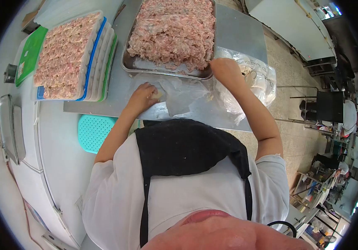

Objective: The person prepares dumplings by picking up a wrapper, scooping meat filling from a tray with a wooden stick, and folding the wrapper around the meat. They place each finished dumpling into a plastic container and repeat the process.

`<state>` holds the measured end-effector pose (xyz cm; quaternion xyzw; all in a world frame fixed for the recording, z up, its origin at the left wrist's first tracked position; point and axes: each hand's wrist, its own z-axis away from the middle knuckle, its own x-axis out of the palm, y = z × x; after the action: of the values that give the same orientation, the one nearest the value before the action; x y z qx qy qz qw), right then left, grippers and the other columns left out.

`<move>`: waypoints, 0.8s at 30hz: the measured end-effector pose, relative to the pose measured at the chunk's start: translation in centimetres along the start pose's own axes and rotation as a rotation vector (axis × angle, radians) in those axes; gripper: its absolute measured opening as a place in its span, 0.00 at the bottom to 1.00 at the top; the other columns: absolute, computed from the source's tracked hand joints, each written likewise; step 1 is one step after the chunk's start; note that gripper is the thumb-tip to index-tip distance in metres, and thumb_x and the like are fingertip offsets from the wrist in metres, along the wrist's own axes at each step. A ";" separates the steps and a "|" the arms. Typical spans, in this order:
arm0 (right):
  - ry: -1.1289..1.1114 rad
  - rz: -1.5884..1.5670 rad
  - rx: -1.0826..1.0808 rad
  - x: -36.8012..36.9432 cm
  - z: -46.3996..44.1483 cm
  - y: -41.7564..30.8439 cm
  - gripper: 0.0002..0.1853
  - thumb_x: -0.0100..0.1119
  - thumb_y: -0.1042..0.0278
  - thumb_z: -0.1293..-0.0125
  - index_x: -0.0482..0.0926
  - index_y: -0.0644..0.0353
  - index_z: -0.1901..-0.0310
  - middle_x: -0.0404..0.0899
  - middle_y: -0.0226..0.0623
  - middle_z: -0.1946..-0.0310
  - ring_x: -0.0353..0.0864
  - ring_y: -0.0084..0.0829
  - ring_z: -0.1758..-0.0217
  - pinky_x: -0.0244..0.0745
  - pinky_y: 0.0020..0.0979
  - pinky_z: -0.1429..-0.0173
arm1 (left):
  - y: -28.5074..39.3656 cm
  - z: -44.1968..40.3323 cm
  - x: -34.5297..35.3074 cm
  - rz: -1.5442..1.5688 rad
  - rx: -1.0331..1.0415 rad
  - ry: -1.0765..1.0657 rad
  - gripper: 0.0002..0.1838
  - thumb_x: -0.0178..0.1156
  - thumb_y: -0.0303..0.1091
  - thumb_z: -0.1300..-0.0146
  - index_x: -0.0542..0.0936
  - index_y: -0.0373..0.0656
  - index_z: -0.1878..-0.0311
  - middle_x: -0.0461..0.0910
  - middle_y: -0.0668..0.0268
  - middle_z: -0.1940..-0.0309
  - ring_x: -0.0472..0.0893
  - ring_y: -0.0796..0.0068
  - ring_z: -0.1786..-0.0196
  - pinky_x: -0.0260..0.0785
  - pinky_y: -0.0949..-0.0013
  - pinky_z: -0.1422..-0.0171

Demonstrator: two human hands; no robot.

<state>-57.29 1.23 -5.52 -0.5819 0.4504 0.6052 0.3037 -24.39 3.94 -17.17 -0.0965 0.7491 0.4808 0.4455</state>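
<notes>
My left hand (142, 97) rests low over the steel table, its fingers curled round a small pale dumpling wrapper (158, 95) with what may be filling. Beside it a thin, clear plastic sheet (178, 98) lies crumpled on the table. My right hand (225, 71) is at the near right corner of a metal tray (162, 73). Its fingers are bent together at the edge of the meat filling (172, 35), and their tips are mostly hidden. The pinkish minced filling is heaped high in the tray.
Stacked plastic trays (88, 62) stand at the left, the top one filled with rows of meat-topped dumplings (64, 56). A green lid (31, 56) leans behind them. Plastic-wrapped packs (254, 79) lie at the right edge. A turquoise stool (95, 132) is below the table.
</notes>
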 end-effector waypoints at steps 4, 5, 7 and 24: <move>-0.094 -0.038 -0.063 -0.6 0.6 -1.6 0.07 0.53 0.74 0.46 0.80 0.61 0.75 0.80 0.44 0.77 0.84 0.41 0.71 0.79 0.39 0.68 | 0.1 -0.7 -1.7 0.087 -0.207 -0.135 0.12 0.67 0.32 0.50 0.78 0.42 0.63 0.76 0.58 0.65 0.77 0.54 0.57 0.70 0.58 0.53; -0.096 -0.035 -0.059 -0.6 1.0 -2.4 0.07 0.53 0.74 0.46 0.80 0.61 0.75 0.80 0.44 0.77 0.84 0.41 0.71 0.79 0.39 0.68 | -0.3 -0.7 -1.9 0.089 -0.203 -0.137 0.12 0.67 0.32 0.50 0.78 0.42 0.63 0.76 0.58 0.65 0.77 0.54 0.57 0.70 0.58 0.53; -0.077 -0.044 -0.168 -0.1 1.7 -3.7 0.06 0.56 0.71 0.49 0.82 0.59 0.78 0.80 0.41 0.80 0.85 0.38 0.72 0.78 0.37 0.71 | -0.9 -0.8 -2.4 0.222 -0.266 -0.047 0.11 0.67 0.32 0.50 0.78 0.41 0.65 0.75 0.58 0.66 0.77 0.54 0.58 0.70 0.58 0.53; -0.268 -0.216 0.146 -5.2 0.2 -0.6 0.17 0.52 0.57 0.33 0.83 0.60 0.69 0.81 0.47 0.72 0.82 0.47 0.63 0.75 0.45 0.57 | 0.1 -1.2 -6.8 1.092 -0.428 0.255 0.16 0.56 0.36 0.32 0.77 0.37 0.47 0.81 0.65 0.57 0.80 0.74 0.59 0.71 0.71 0.53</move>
<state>-56.10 2.50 -0.56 -0.5176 0.3835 0.6070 0.4654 -21.17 1.14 -11.81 0.1578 0.6246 0.7648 0.0113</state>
